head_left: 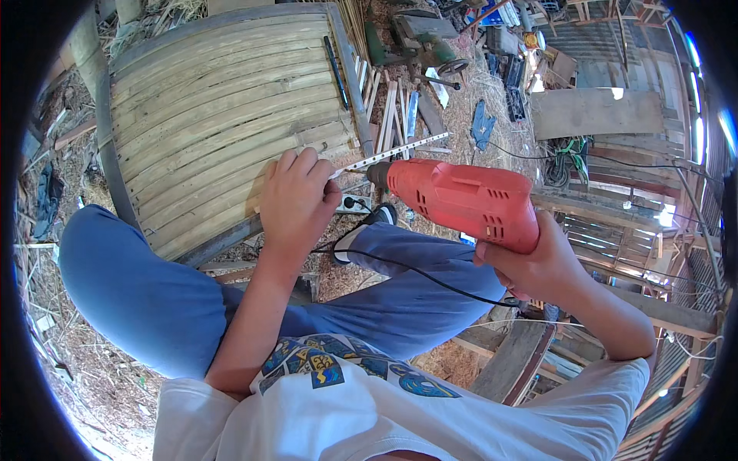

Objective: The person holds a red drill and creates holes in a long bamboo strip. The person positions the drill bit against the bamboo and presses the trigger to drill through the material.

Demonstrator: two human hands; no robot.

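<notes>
My right hand [538, 261] is wrapped round the handle of a red power drill [461, 196], held level with its dark chuck [377, 174] pointing left. My left hand [298, 196] has its fingers closed on the near end of a thin white strip with a row of holes [396, 152]. The strip slants away to the right, just beyond the chuck. The drill's tip lies close to my left fingers; whether it touches the strip, I cannot tell. From the drill's handle a black cord [415, 269] runs left across my leg.
A low slatted wooden platform [223, 100] lies at the far left, with a dark rod [336, 73] on it. Beside it are loose wooden sticks [393, 115]. A white socket strip with a black plug [352, 203] sits below the drill. Wood shavings and scraps cover the floor.
</notes>
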